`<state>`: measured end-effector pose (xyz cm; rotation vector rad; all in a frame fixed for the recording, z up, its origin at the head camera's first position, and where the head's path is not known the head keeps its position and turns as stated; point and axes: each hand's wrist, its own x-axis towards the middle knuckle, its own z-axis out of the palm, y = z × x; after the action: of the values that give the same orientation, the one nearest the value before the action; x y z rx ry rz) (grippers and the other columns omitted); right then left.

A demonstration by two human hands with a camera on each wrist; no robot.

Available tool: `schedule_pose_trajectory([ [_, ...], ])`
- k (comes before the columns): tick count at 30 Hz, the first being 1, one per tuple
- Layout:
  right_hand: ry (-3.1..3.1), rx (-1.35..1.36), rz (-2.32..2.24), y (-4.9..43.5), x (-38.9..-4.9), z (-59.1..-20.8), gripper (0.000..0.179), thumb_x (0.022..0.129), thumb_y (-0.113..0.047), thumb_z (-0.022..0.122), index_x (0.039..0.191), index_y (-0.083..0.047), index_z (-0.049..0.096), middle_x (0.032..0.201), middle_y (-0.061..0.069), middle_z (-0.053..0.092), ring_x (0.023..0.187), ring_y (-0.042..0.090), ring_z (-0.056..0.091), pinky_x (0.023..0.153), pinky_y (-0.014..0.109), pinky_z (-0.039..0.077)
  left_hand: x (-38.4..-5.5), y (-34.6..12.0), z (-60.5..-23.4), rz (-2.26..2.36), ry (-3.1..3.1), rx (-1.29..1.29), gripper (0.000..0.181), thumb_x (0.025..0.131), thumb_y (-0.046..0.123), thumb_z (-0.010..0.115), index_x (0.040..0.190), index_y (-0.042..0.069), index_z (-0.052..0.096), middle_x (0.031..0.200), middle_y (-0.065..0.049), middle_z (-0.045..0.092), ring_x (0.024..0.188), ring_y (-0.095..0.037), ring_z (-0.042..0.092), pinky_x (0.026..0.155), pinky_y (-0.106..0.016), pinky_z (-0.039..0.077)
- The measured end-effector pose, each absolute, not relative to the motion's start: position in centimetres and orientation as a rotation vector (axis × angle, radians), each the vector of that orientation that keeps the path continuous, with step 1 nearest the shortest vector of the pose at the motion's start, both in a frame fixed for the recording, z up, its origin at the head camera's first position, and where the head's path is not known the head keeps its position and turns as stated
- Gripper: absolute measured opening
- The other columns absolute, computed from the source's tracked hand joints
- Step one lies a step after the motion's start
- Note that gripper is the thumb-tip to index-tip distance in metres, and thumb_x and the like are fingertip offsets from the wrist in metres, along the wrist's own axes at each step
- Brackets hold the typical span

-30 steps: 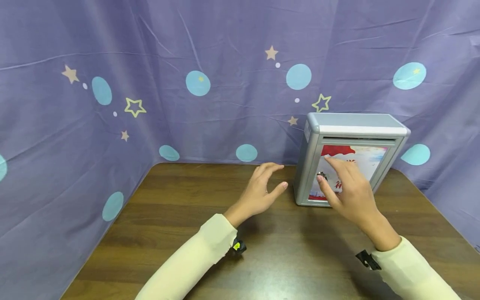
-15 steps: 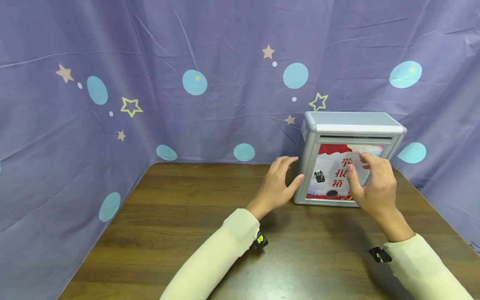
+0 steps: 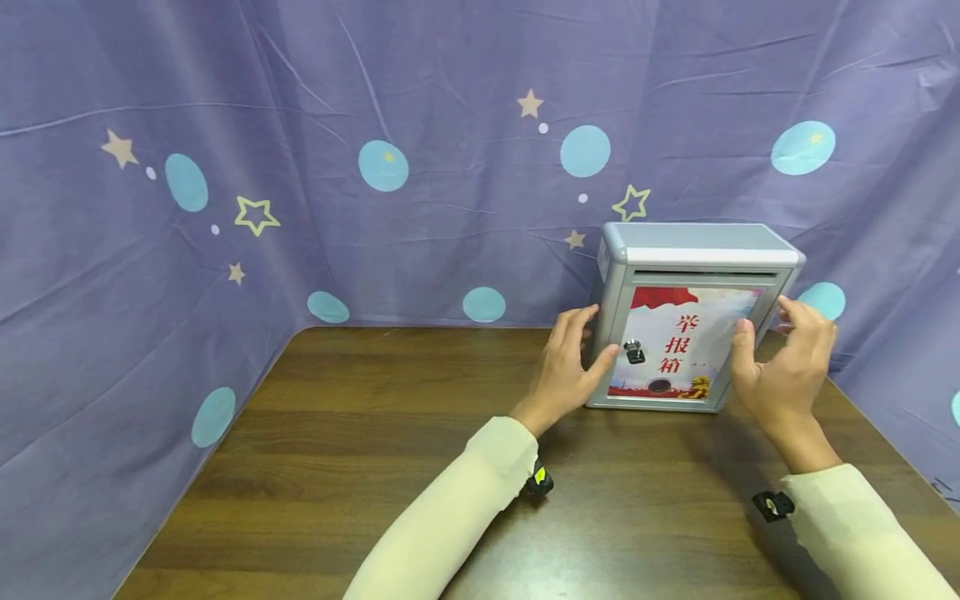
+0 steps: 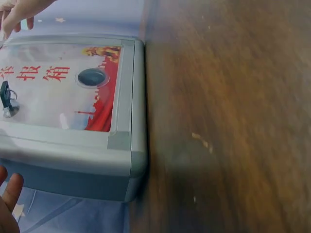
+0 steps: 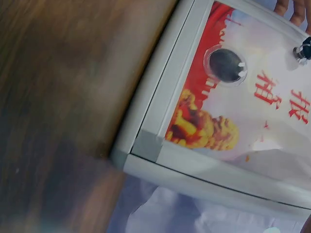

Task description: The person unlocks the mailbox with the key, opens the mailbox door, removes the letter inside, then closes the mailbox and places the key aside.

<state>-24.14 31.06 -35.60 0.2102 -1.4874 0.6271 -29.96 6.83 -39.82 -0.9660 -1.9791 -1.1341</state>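
A grey metal suggestion box [image 3: 678, 308] stands upright at the table's back right, its front panel printed with red characters. On the left of that panel sits a lock with a key [image 3: 634, 352]. My left hand [image 3: 564, 367] is at the box's left side, fingers spread along it and thumb near the front edge. At the opposite side is my right hand [image 3: 787, 375], fingers behind the right edge and thumb in front. In the left wrist view, the left fingers [image 4: 12, 191] show just apart from the box's side wall [image 4: 68, 182].
The box rests on a brown wooden table [image 3: 360, 450]. Close behind it hangs a purple curtain [image 3: 450, 233] with stars and blue dots, which also runs along the left. Thin slot [image 3: 705, 273] near the box's top front.
Both hands have moved right. The left hand has come up to the box's left side, and the right hand has shifted from in front of the panel to the right side. The box stays put.
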Motion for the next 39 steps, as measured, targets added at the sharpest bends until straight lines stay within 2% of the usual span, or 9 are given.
schedule_pose_trajectory([
  [3, -1.519, 0.155, 0.652, 31.6, -24.3, -35.7, 0.048, 0.084, -0.018, 0.062, 0.122, 0.011, 0.056, 0.109, 0.039, 0.052, 0.097, 0.051, 0.047, 0.096, 0.034, 0.035, -30.0, 7.4, -39.9, -1.189, -1.923, -0.940, 0.058, 0.095, 0.018, 0.072, 0.145, 0.002, 0.047, 0.132, -0.017, 0.053, 0.101, -0.025, 0.063, 0.084, -0.019, 0.055],
  [7, -1.575, 0.113, 0.706, 32.4, -24.5, -36.3, 0.049, 0.086, -0.015, 0.062, 0.128, 0.008, 0.054, 0.114, 0.040, 0.050, 0.103, 0.047, 0.048, 0.094, 0.033, 0.037, -29.9, 7.9, -40.1, -1.227, -1.877, -0.904, 0.053, 0.096, 0.013, 0.071, 0.143, 0.002, 0.049, 0.128, -0.017, 0.054, 0.098, -0.025, 0.063, 0.083, -0.017, 0.055],
  [9, -1.605, 0.105, 0.735, 32.7, -24.6, -36.7, 0.049, 0.087, -0.013, 0.061, 0.130, 0.008, 0.053, 0.116, 0.031, 0.054, 0.105, 0.039, 0.050, 0.094, 0.029, 0.038, -29.8, 8.1, -40.2, -1.233, -1.864, -0.888, 0.050, 0.097, 0.011, 0.070, 0.141, 0.001, 0.050, 0.127, -0.016, 0.055, 0.098, -0.025, 0.064, 0.083, -0.016, 0.055],
  [11, -1.625, 0.104, 0.762, 33.0, -24.6, -37.1, 0.049, 0.087, -0.010, 0.061, 0.131, 0.010, 0.052, 0.117, 0.016, 0.055, 0.105, 0.026, 0.051, 0.093, 0.023, 0.039, -29.8, 8.2, -40.3, -1.234, -1.854, -0.873, 0.047, 0.097, 0.009, 0.069, 0.140, 0.001, 0.052, 0.125, -0.016, 0.056, 0.097, -0.024, 0.064, 0.084, -0.015, 0.054],
  [14, -1.643, 0.102, 0.802, 33.2, -24.7, -37.5, 0.046, 0.088, -0.004, 0.061, 0.130, 0.014, 0.053, 0.117, -0.006, 0.049, 0.102, 0.006, 0.048, 0.089, 0.014, 0.040, -29.6, 8.3, -40.5, -1.229, -1.845, -0.853, 0.043, 0.097, 0.008, 0.068, 0.137, 0.000, 0.054, 0.122, -0.016, 0.057, 0.096, -0.024, 0.063, 0.084, -0.017, 0.054],
  [17, -1.655, 0.091, 0.829, 33.0, -24.5, -37.6, 0.044, 0.088, 0.001, 0.061, 0.128, 0.018, 0.054, 0.112, -0.011, 0.047, 0.096, -0.001, 0.048, 0.086, 0.010, 0.040, -29.5, 8.4, -40.4, -1.230, -1.836, -0.840, 0.042, 0.097, 0.007, 0.068, 0.137, 0.000, 0.054, 0.120, -0.016, 0.057, 0.096, -0.023, 0.063, 0.085, -0.018, 0.054],
  [24, -1.700, 0.029, 0.857, 33.7, -24.9, -38.5, 0.041, 0.088, 0.002, 0.064, 0.126, 0.015, 0.059, 0.103, 0.011, 0.058, 0.088, -0.007, 0.050, 0.080, 0.008, 0.040, -29.4, 8.7, -40.4, -1.226, -1.816, -0.826, 0.043, 0.095, 0.006, 0.070, 0.135, -0.001, 0.056, 0.118, -0.016, 0.058, 0.094, -0.023, 0.064, 0.084, -0.019, 0.055],
  [32, -1.791, 0.022, 0.885, 34.8, -24.9, -39.3, 0.038, 0.088, -0.005, 0.070, 0.122, 0.010, 0.063, 0.100, 0.005, 0.060, 0.086, -0.011, 0.052, 0.078, 0.005, 0.042, -29.2, 8.9, -40.4, -1.237, -1.823, -0.793, 0.044, 0.094, 0.005, 0.072, 0.134, 0.000, 0.057, 0.116, -0.014, 0.059, 0.094, -0.023, 0.063, 0.084, -0.017, 0.054],
  [39, -1.841, -0.021, 0.883, 34.2, -24.4, -38.7, 0.037, 0.091, -0.004, 0.068, 0.122, 0.015, 0.060, 0.100, 0.015, 0.058, 0.086, -0.012, 0.050, 0.079, 0.004, 0.042, -28.7, 9.2, -40.0, -1.253, -1.852, -0.736, 0.043, 0.094, 0.005, 0.071, 0.135, 0.002, 0.056, 0.117, -0.013, 0.059, 0.096, -0.022, 0.062, 0.086, -0.017, 0.053],
])
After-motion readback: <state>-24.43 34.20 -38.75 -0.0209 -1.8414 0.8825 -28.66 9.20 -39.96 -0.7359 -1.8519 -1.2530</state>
